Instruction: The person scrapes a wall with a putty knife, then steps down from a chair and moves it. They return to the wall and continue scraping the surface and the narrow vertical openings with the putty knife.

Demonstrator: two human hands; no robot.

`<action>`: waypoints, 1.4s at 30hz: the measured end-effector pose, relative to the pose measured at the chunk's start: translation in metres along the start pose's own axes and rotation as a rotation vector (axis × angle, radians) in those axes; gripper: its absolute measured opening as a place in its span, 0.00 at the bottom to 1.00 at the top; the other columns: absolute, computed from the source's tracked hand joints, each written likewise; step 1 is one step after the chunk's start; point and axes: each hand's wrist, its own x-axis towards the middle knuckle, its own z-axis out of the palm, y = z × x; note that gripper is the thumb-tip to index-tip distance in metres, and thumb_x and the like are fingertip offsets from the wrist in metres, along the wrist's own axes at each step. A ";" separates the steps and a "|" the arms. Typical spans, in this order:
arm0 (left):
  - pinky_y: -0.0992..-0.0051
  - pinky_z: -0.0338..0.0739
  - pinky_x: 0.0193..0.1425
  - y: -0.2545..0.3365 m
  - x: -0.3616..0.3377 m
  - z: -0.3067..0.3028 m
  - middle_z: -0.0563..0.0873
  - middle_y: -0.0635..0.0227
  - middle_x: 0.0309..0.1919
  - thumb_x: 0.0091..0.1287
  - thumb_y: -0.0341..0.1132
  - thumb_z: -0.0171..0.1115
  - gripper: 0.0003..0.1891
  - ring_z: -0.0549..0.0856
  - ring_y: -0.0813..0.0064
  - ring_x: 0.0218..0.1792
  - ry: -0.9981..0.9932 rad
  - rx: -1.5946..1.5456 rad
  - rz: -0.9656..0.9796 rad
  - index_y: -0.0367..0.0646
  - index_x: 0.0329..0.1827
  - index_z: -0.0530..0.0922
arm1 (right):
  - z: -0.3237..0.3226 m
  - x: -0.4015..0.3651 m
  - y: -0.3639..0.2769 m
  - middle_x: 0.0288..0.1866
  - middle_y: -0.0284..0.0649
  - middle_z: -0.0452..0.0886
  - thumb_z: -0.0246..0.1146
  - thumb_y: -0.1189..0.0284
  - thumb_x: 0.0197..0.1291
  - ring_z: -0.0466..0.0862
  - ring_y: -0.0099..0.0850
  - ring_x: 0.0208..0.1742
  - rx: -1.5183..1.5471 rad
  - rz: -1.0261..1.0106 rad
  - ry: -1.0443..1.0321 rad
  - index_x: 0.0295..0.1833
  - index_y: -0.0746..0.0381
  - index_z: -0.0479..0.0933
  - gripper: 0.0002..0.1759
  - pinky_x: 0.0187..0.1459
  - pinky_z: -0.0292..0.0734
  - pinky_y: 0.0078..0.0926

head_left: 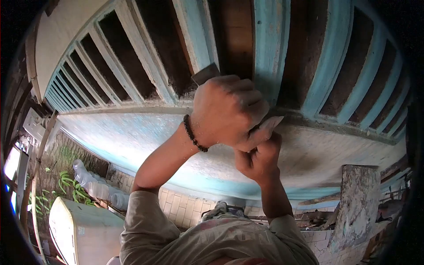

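Two fists, left hand (227, 110) above right hand (260, 160), clamp a scraper (205, 74) angled toward 11 o'clock on the blue frame (269, 44); mid-scrape, apparently, next stroke needing flat pressure.

no text can be read; a small sticker (81, 230) on the white cabinet (95, 236) is too blurred.

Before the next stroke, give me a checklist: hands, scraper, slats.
1. Left hand closed around the scraper: ok.
2. Right hand closed at the handle end, under the left: ok.
3. Scraper edge flat against the blue slats: cannot tell.
4. Bracelet clear of the scraper edge: ok.
5. Nothing lying across either wrist: ok.
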 end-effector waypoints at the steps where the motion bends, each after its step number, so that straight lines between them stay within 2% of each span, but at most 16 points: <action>1: 0.71 0.69 0.21 0.001 -0.002 0.000 0.76 0.72 0.15 0.58 0.46 0.71 0.16 0.76 0.70 0.18 -0.023 -0.002 -0.014 0.49 0.18 0.79 | 0.000 -0.002 -0.001 0.24 0.42 0.79 0.69 0.77 0.54 0.80 0.46 0.22 -0.027 0.012 -0.012 0.37 0.64 0.79 0.06 0.26 0.71 0.34; 6: 0.71 0.71 0.22 -0.002 0.000 -0.006 0.78 0.73 0.17 0.59 0.47 0.70 0.15 0.77 0.71 0.19 -0.037 0.029 -0.019 0.50 0.19 0.81 | 0.007 0.003 0.001 0.26 0.43 0.81 0.68 0.77 0.53 0.83 0.48 0.25 -0.043 -0.007 0.020 0.39 0.66 0.80 0.08 0.29 0.73 0.36; 9: 0.71 0.71 0.22 -0.007 0.007 -0.010 0.78 0.73 0.17 0.59 0.46 0.70 0.15 0.77 0.72 0.19 -0.014 -0.003 -0.023 0.50 0.19 0.81 | -0.001 0.010 -0.004 0.29 0.44 0.82 0.68 0.78 0.53 0.85 0.48 0.27 -0.112 -0.035 -0.041 0.41 0.66 0.81 0.09 0.30 0.75 0.36; 12: 0.69 0.77 0.31 0.006 -0.008 -0.005 0.80 0.71 0.20 0.55 0.50 0.67 0.17 0.82 0.68 0.26 -0.108 -0.020 -0.059 0.47 0.19 0.79 | 0.001 -0.006 -0.011 0.30 0.45 0.83 0.67 0.79 0.53 0.86 0.48 0.28 -0.092 0.048 -0.029 0.41 0.66 0.81 0.09 0.31 0.76 0.34; 13: 0.69 0.78 0.32 0.006 -0.013 0.000 0.80 0.70 0.20 0.54 0.51 0.67 0.18 0.83 0.68 0.27 -0.070 -0.031 -0.053 0.46 0.19 0.80 | 0.003 -0.007 -0.010 0.30 0.45 0.83 0.66 0.79 0.53 0.86 0.47 0.29 -0.067 0.057 -0.016 0.41 0.66 0.81 0.09 0.32 0.77 0.34; 19: 0.69 0.79 0.34 0.007 -0.005 -0.003 0.81 0.70 0.21 0.54 0.52 0.67 0.18 0.83 0.68 0.27 -0.114 0.008 -0.072 0.45 0.20 0.80 | -0.007 -0.005 -0.008 0.31 0.43 0.84 0.66 0.79 0.52 0.86 0.46 0.30 -0.091 0.071 -0.090 0.41 0.66 0.81 0.09 0.32 0.75 0.34; 25: 0.69 0.79 0.32 0.004 -0.003 -0.006 0.81 0.70 0.20 0.56 0.52 0.66 0.19 0.83 0.69 0.27 -0.136 0.005 -0.085 0.45 0.19 0.80 | -0.004 -0.001 -0.009 0.31 0.43 0.84 0.67 0.78 0.52 0.85 0.46 0.30 -0.139 0.037 -0.044 0.41 0.65 0.82 0.09 0.32 0.74 0.35; 28: 0.69 0.79 0.32 0.006 -0.002 -0.006 0.81 0.70 0.21 0.57 0.52 0.66 0.19 0.83 0.68 0.27 -0.126 0.013 -0.077 0.45 0.20 0.81 | -0.007 -0.003 -0.007 0.33 0.43 0.85 0.68 0.77 0.52 0.85 0.47 0.31 -0.050 0.075 -0.062 0.41 0.65 0.83 0.10 0.33 0.74 0.35; 31: 0.69 0.79 0.33 0.005 -0.010 -0.002 0.81 0.70 0.20 0.57 0.52 0.66 0.20 0.83 0.68 0.27 -0.129 0.014 -0.068 0.45 0.20 0.82 | -0.004 -0.010 -0.003 0.33 0.44 0.85 0.69 0.77 0.53 0.86 0.47 0.31 -0.151 0.037 -0.085 0.42 0.66 0.83 0.09 0.32 0.74 0.34; 34: 0.71 0.70 0.21 0.001 0.001 -0.004 0.75 0.73 0.15 0.62 0.47 0.71 0.19 0.76 0.72 0.18 -0.059 0.008 -0.007 0.49 0.18 0.78 | -0.007 -0.002 -0.007 0.33 0.44 0.85 0.69 0.77 0.54 0.87 0.47 0.31 -0.141 0.043 -0.066 0.41 0.65 0.83 0.09 0.33 0.75 0.34; 42: 0.69 0.71 0.21 0.003 0.001 -0.002 0.75 0.73 0.16 0.62 0.48 0.70 0.18 0.78 0.71 0.19 -0.038 0.006 -0.018 0.49 0.19 0.79 | -0.007 0.001 -0.006 0.34 0.44 0.86 0.68 0.78 0.53 0.87 0.47 0.30 -0.109 0.028 -0.037 0.40 0.66 0.83 0.08 0.33 0.76 0.33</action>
